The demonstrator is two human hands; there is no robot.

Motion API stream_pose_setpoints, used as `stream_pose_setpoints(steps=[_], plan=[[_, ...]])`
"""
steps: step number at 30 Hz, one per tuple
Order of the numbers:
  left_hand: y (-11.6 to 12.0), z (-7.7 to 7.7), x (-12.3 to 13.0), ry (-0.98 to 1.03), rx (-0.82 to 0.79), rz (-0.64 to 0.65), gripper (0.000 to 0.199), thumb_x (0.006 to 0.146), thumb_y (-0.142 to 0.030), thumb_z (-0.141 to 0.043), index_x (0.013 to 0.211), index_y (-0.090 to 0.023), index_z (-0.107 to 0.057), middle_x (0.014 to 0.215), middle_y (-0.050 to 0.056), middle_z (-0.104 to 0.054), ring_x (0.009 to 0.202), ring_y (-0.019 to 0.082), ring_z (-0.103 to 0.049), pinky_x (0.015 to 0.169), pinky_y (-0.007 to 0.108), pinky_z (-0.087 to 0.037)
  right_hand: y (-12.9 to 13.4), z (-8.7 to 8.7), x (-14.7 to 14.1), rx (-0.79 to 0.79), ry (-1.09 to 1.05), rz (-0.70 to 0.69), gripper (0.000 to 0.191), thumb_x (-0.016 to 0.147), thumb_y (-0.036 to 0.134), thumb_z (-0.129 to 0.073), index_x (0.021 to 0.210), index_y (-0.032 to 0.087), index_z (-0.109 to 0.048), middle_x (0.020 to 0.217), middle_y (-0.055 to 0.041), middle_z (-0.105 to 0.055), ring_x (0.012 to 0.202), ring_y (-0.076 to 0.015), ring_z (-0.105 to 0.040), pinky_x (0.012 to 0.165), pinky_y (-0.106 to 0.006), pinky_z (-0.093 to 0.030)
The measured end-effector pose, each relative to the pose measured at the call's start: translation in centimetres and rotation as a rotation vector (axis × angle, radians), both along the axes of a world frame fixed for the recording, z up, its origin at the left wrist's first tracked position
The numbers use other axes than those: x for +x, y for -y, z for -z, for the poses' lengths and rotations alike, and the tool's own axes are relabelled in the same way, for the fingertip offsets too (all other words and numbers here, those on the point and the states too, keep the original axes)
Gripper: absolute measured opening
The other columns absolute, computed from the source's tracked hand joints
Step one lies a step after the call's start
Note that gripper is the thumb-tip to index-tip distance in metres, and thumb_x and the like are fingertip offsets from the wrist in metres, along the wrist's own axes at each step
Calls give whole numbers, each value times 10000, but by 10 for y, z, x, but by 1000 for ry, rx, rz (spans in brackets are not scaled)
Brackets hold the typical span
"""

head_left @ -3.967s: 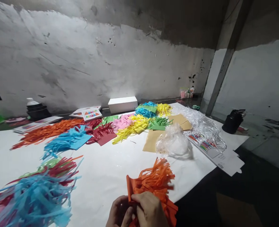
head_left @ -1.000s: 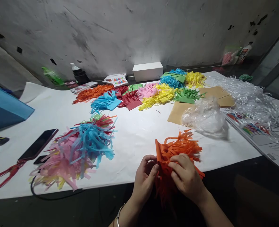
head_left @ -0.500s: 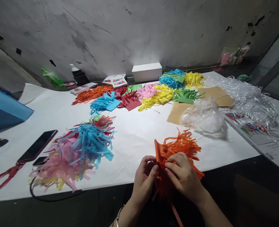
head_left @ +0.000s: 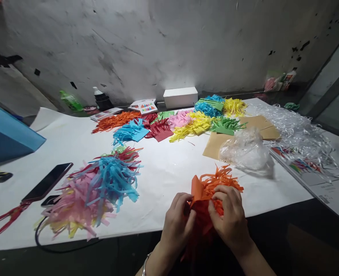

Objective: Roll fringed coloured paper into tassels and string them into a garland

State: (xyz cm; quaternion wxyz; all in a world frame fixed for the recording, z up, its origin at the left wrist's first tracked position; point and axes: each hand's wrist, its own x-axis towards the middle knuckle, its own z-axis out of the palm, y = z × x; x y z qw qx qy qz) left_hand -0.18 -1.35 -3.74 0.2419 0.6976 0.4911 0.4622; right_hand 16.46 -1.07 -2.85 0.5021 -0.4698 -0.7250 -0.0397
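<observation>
Apparently unfinished: at lower centre, the left hand [head_left: 175, 222] and right hand [head_left: 230, 214], fingers curled inward, pinch orange fringed paper [head_left: 197, 188], its band partly curved; blue fringe [head_left: 113, 176] lies bunched left of centre.

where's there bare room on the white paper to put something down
The widest bare patch of white paper lies between the blue-pink fringe pile and the orange fringe, up to the back fringe row. Another lies between the blue object, the phone and that row. Crowded: that row itself, and the right side, with plastic bag and white strands.
</observation>
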Motion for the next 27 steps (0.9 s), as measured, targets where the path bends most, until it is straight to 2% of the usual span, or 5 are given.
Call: stream_pose_setpoints(steps=[5, 11, 18, 23, 27], plan=[[-2, -2, 2, -116, 121, 73, 285, 872, -48, -509, 1087, -221, -582, 966, 48, -628, 802, 173, -633, 702, 268, -541, 0, -2, -12, 7, 259, -63, 432, 899, 40, -454, 1325, 94, -508, 1381, -210, -548, 1310, -349, -483, 1083, -602, -364], [-13, 1, -13, -356, 337, 62, 356, 922, -56, -494, 1240, -208, -547, 971, 68, -674, 785, 182, -635, 655, 271, -544, -22, -16, -3, -481, 174, -219, 373, 868, 26, -414, 1084, 142, -695, 981, -110, -759, 927, -262, -717, 851, -395, -556], [-27, -26, -32, -533, 628, 142, 269, 965, -109, -523, 1150, -243, -666, 1123, 95, -638, 999, 219, -586, 831, 357, -534, -33, -54, 8, -613, 76, -217, 362, 825, 69, -439, 954, 228, -738, 920, -28, -787, 868, -191, -738, 764, -262, -539], [-28, -45, -39, -302, 650, 94, 179, 943, -77, -550, 933, -208, -671, 982, 81, -674, 984, 216, -579, 828, 338, -512, -50, -54, 29, -588, 28, -90, 405, 833, 189, -346, 980, 204, -724, 943, -77, -779, 897, -237, -731, 805, -333, -531], [-28, -67, -61, 77, 407, 104, 103, 936, -187, -590, 855, -200, -653, 787, 36, -691, 791, 184, -634, 731, 294, -529, -81, -55, 71, -569, -34, 39, 422, 770, 348, -341, 891, 211, -722, 904, -77, -783, 873, -259, -738, 780, -347, -547]])
